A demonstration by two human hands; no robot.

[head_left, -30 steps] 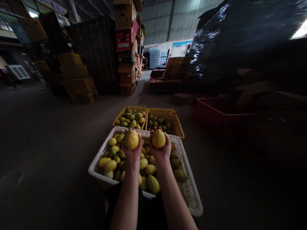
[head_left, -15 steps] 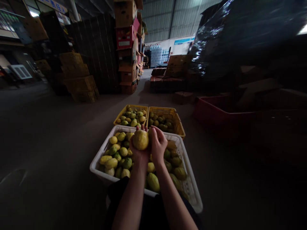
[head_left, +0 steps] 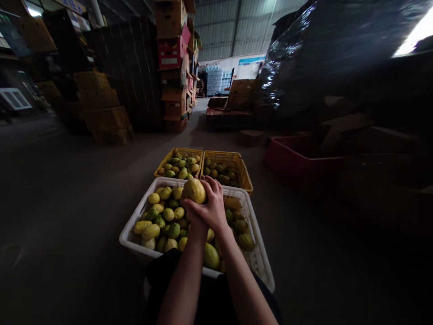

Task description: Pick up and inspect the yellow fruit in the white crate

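A yellow-green fruit (head_left: pixel 194 191) is held up over the white crate (head_left: pixel 261 255). My right hand (head_left: pixel 214 204) wraps round its right side, fingers over the far edge and thumb across the front. Beneath the fruit is my left hand (head_left: pixel 196 217), cupping it from below, largely hidden by the right one. Many yellow and green fruits (head_left: pixel 150 231) lie in the white crate below the hands, and a large green one (head_left: pixel 211 256) sits near the crate's front edge.
Two yellow crates (head_left: pixel 246 169) of similar fruit stand just beyond the white crate. A red bin (head_left: pixel 291 155) is on the floor to the right. Stacked cartons (head_left: pixel 174 81) rise ahead, and brown boxes (head_left: pixel 104 108) stand at the left.
My right hand has moved from beside the fruit onto it, its fingers and thumb now round it. The fruit is slightly higher. The whole view has shifted, with the crates further left.
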